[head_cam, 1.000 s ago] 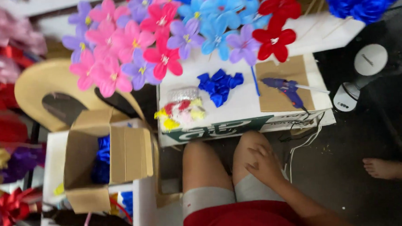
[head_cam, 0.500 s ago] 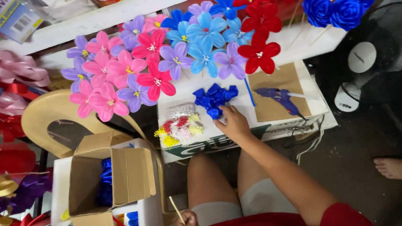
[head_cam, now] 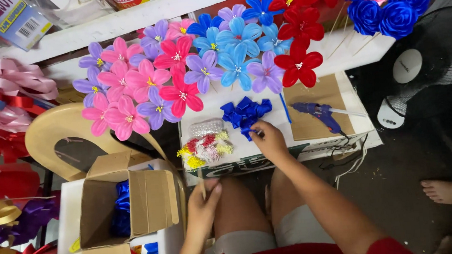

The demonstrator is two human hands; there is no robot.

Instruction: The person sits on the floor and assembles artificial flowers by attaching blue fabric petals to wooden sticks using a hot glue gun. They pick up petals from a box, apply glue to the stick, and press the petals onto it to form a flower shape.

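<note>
Pinched at the near edge of the blue ribbon petals [head_cam: 246,113] on the white worktop [head_cam: 224,98], the right hand's [head_cam: 269,140] grip is closed on one piece, while a thin wooden stick [head_cam: 203,184] is held upright in the left hand's [head_cam: 205,208] closed grip, kept ready just below the pile.

On the worktop [head_cam: 348,97] a heap of ribbon petals [head_cam: 246,113] lies at the centre, with the right hand [head_cam: 268,140] touching its near edge; a glue gun [head_cam: 320,114] rests on a cardboard sheet [head_cam: 312,94] to the right; a bundle of stamens [head_cam: 204,146] lies to the left; ribbon flowers [head_cam: 182,77] stand behind; an open carton [head_cam: 122,209] sits left of the knees, beside the left hand [head_cam: 204,208], which holds a thin stick [head_cam: 202,184].
</note>
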